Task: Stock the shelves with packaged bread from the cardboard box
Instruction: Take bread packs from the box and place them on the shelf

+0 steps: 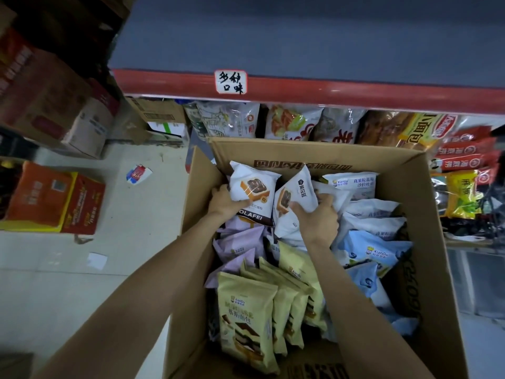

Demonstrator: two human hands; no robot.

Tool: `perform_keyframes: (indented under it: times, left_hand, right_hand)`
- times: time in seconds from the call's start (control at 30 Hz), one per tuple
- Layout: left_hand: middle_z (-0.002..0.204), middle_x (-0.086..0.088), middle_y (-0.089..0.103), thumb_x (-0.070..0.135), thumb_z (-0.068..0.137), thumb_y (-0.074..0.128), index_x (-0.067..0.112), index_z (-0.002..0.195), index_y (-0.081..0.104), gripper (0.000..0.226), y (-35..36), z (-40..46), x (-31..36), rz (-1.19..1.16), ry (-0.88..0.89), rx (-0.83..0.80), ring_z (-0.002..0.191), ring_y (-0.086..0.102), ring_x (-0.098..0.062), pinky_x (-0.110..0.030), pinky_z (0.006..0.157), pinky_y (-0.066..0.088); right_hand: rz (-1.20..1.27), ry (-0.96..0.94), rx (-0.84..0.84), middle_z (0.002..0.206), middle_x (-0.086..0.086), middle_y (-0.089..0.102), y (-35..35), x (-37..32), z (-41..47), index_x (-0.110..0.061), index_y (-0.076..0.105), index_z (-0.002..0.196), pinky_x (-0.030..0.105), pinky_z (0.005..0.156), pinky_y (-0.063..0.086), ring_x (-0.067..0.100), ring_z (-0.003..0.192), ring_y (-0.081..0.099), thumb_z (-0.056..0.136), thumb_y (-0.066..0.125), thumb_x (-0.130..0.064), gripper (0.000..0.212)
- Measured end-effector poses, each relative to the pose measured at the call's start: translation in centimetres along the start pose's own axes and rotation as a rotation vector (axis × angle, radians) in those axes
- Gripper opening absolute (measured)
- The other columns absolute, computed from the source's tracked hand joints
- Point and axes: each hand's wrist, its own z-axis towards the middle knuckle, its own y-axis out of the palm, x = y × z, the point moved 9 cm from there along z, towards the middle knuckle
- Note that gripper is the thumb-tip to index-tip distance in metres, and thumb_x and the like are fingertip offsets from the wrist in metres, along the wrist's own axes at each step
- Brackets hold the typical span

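We look down into an open cardboard box (426,214) on the floor. Nearest us stand yellow bread packs (246,321), with purple packs (240,244) behind them and blue packs (369,250) to the right. Farther in, our left hand (224,201) grips a white pack (254,194), and our right hand (318,217) grips a second white pack (293,203) just beside it. Beyond the box, a red-edged shelf (355,97) carries a handwritten label (231,82), with more bagged bread (292,123) below.
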Motion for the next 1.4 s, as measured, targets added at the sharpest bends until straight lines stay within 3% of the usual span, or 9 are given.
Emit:
perform_keyframes:
  times: [0.33, 0.5, 0.57, 0.67, 0.8, 0.97, 1.03, 1.23, 1.4]
  left_hand:
    - [0.109, 0.003, 0.066, 0.033, 0.078, 0.074, 0.021, 0.115, 0.058, 0.042, -4.8, -5.9, 5.4, 0.032, 0.350, 0.240, 0.100, 0.060, -0.021, -0.037, 0.079, 0.048]
    - [0.110, 0.002, 0.067, 0.018, 0.082, 0.073, 0.023, 0.112, 0.058, 0.035, -8.3, -11.9, 6.8, -0.553, 0.332, 0.021, 0.104, 0.064, -0.018, -0.031, 0.086, 0.052]
    - [0.112, 0.003, 0.067, 0.016, 0.084, 0.070, 0.025, 0.113, 0.057, 0.033, -10.1, -14.9, 7.5, -0.684, 0.348, -0.022, 0.105, 0.064, -0.016, -0.025, 0.083, 0.054]
    - [0.116, 0.004, 0.066, 0.019, 0.086, 0.069, 0.031, 0.112, 0.056, 0.032, -13.1, -18.6, 8.5, -0.732, 0.400, 0.013, 0.106, 0.064, -0.013, -0.027, 0.086, 0.051]
    - [0.107, 0.008, 0.065, 0.013, 0.088, 0.066, 0.022, 0.115, 0.052, 0.032, -17.4, -23.1, 10.4, -0.749, 0.448, 0.113, 0.091, 0.063, -0.002, -0.013, 0.071, 0.050]
    - [0.101, 0.010, 0.066, 0.008, 0.088, 0.063, 0.019, 0.117, 0.053, 0.033, -23.8, -28.6, 14.3, -0.805, 0.568, 0.227, 0.079, 0.065, 0.006, -0.011, 0.062, 0.049]
    - [0.098, 0.009, 0.067, 0.011, 0.089, 0.062, 0.019, 0.117, 0.055, 0.030, -26.7, -30.7, 16.4, -0.831, 0.630, 0.285, 0.077, 0.065, 0.003, -0.014, 0.059, 0.050]
    - [0.106, 0.010, 0.070, 0.039, 0.083, 0.063, 0.033, 0.109, 0.060, 0.027, -33.4, -36.3, 22.6, -0.870, 0.801, 0.341, 0.097, 0.067, -0.010, -0.028, 0.078, 0.054]
    - [0.102, 0.013, 0.069, 0.028, 0.088, 0.062, 0.030, 0.107, 0.060, 0.019, -38.8, -40.2, 26.7, -0.910, 0.956, 0.487, 0.089, 0.067, 0.001, -0.014, 0.068, 0.052]
  right_hand:
    - [0.464, 0.141, 0.192, 0.113, 0.010, 0.065, -5.0, 2.4, -4.2, -0.010, 0.056, 0.123, 0.038, 0.086, 0.052, 0.024, 0.101, 0.061, 0.080, 0.075, -0.023, 0.049]
    - [0.595, 0.130, 0.179, 0.067, -0.013, 0.055, -11.8, 1.9, -6.6, -0.016, 0.062, 0.090, 0.037, 0.069, 0.042, 0.010, 0.070, 0.055, 0.082, 0.072, -0.027, 0.017]
    - [0.681, 0.063, 0.155, 0.052, -0.008, 0.045, -14.8, 0.3, -8.0, -0.016, 0.050, 0.064, 0.036, 0.061, 0.035, 0.013, 0.053, 0.044, 0.083, 0.071, -0.025, 0.030]
    - [0.700, -0.101, 0.097, 0.070, 0.025, 0.047, -19.2, -3.7, -10.5, -0.001, 0.055, 0.076, 0.036, 0.058, 0.036, 0.036, 0.060, 0.039, 0.079, 0.069, -0.038, 0.039]
    - [0.673, -0.269, 0.074, 0.060, -0.005, 0.044, -24.3, -8.8, -13.1, -0.015, 0.049, 0.069, 0.032, 0.057, 0.032, 0.011, 0.054, 0.037, 0.090, 0.062, -0.026, 0.028]
    - [0.613, -0.491, 0.068, 0.096, 0.031, 0.051, -29.4, -15.5, -15.4, -0.016, 0.055, 0.095, 0.050, 0.074, 0.046, 0.041, 0.078, 0.050, 0.083, 0.058, -0.054, 0.040]
    - [0.552, -0.587, 0.074, 0.100, 0.031, 0.053, -31.5, -18.7, -16.2, -0.026, 0.057, 0.095, 0.048, 0.075, 0.047, 0.039, 0.079, 0.053, 0.081, 0.052, -0.059, 0.037]
    - [0.542, -0.795, 0.118, 0.089, 0.033, 0.054, -38.5, -26.9, -18.3, -0.008, 0.053, 0.088, 0.036, 0.066, 0.039, 0.031, 0.066, 0.050, 0.084, 0.052, -0.052, 0.044]
    - [0.785, -0.922, 0.160, 0.082, 0.017, 0.061, -45.7, -32.9, -19.2, -0.007, 0.057, 0.088, 0.046, 0.074, 0.047, 0.021, 0.078, 0.056, 0.083, 0.062, -0.043, 0.036]
